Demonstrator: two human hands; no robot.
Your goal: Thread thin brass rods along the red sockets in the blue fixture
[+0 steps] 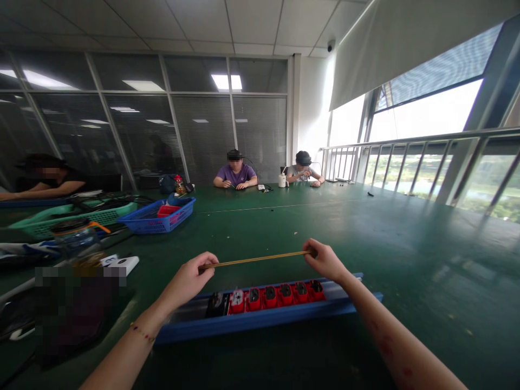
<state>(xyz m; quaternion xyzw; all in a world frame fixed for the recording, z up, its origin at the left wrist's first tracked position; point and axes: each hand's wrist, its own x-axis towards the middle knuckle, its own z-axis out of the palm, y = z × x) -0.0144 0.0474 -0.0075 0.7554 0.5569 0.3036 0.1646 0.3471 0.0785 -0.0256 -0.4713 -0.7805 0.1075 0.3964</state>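
Observation:
Between my two hands a thin yellow-brown rubber band [260,259] is pulled taut, its two strands running nearly side by side. My left hand [197,273] pinches one end, with the fingers closed. The other end is gripped in the closed fingers of my right hand [325,260]. Just below the band lies a long blue channel-shaped tray [260,320] with a grey inside. In it stands a row of several red blocks [270,297] with dark tops, one of them with a pale top. A black block [217,304] sits at the left end of the row.
On the left of the green table [426,271] stand a blue basket [156,222] with a red container, a green basket [44,225] with dark cables, and a clear jar [79,241]. Two people [235,174] sit at the far edge, another [52,179] at far left.

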